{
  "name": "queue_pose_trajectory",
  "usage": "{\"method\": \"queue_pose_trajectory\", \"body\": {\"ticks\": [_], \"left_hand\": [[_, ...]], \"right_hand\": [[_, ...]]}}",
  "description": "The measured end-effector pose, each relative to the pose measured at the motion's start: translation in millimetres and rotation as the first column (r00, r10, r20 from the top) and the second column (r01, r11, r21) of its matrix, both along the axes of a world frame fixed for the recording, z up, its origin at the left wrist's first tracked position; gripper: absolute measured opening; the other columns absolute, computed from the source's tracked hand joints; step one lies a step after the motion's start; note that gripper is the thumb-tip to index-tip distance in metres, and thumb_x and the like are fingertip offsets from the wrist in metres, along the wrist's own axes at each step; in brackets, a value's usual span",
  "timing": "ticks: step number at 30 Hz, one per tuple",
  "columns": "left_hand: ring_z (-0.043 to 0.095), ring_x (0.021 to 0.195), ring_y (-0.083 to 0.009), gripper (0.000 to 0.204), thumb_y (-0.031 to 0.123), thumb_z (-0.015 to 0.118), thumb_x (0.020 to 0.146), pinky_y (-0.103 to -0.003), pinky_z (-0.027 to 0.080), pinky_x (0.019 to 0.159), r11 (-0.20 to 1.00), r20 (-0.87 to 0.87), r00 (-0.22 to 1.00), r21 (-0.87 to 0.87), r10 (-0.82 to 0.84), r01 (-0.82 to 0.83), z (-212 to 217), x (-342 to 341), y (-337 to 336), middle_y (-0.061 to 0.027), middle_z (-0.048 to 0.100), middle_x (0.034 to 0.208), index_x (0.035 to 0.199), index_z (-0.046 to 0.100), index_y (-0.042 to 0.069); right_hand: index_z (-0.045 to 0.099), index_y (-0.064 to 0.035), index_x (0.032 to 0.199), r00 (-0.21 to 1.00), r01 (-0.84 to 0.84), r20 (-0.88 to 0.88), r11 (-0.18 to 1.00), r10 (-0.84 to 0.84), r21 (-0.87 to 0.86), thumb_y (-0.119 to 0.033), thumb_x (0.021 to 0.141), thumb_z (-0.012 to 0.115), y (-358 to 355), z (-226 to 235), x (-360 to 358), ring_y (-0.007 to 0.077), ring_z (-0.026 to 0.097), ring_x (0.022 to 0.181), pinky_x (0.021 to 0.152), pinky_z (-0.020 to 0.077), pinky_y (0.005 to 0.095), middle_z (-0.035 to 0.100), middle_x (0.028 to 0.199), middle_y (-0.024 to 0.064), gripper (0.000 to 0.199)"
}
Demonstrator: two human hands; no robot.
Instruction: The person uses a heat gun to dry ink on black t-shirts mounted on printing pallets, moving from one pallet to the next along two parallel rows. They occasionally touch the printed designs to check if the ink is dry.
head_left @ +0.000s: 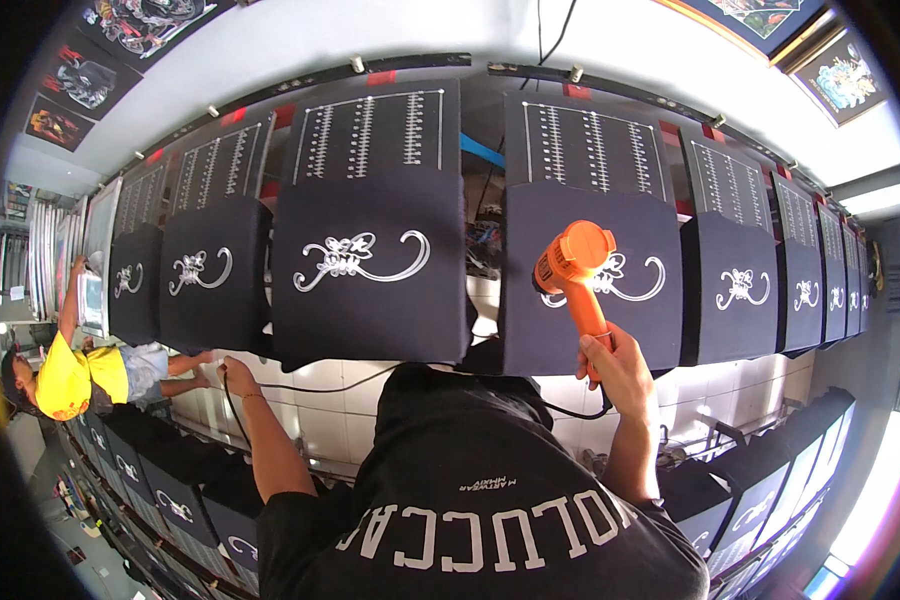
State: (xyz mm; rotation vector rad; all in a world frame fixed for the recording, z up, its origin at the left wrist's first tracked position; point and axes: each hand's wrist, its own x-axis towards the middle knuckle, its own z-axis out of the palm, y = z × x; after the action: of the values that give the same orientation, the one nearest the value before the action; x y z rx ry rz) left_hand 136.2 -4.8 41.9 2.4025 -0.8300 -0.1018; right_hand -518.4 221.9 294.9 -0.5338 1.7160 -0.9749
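My right hand (618, 368) is wrapped round the handle of an orange heat gun (582, 262). The gun's round head hovers over the white print on a black T-shirt (595, 335) that is stretched over a board, covering part of the design. Off to the left, my left hand (238, 378) is closed on a black power cord (315, 387), which runs across in front of my body. Another black T-shirt (370, 315) with the same white curled motif lies on the board between my hands, and neither hand touches it.
Printed black shirts on boards (740, 290) line the row to both sides, under a dark rail (300, 85). A second row (175, 505) stands behind me. At far left a person in a yellow shirt (65, 380) reaches toward a framed screen (95, 265). Framed pictures hang on the walls.
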Motion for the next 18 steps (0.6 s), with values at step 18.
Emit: {"method": "queue_pose_trajectory", "body": {"ticks": [18], "left_hand": [[0.058,0.106,-0.0471,0.084,0.059,0.05,0.089,-0.048,0.047,0.093,0.976,-0.195,0.959,-0.03,0.204,-0.213,-42.5,152.6,-143.0,-0.0366,0.057,0.118,0.12,0.049,-0.018]], "right_hand": [[0.059,0.0007,0.095,0.974,0.146,-0.17,0.988,-0.153,-0.056,-0.032,0.094,0.058,-171.4,-10.4,206.7,0.0094,0.06,0.06,0.05,0.0453,0.0231,0.059,0.074,0.003,0.032]]}}
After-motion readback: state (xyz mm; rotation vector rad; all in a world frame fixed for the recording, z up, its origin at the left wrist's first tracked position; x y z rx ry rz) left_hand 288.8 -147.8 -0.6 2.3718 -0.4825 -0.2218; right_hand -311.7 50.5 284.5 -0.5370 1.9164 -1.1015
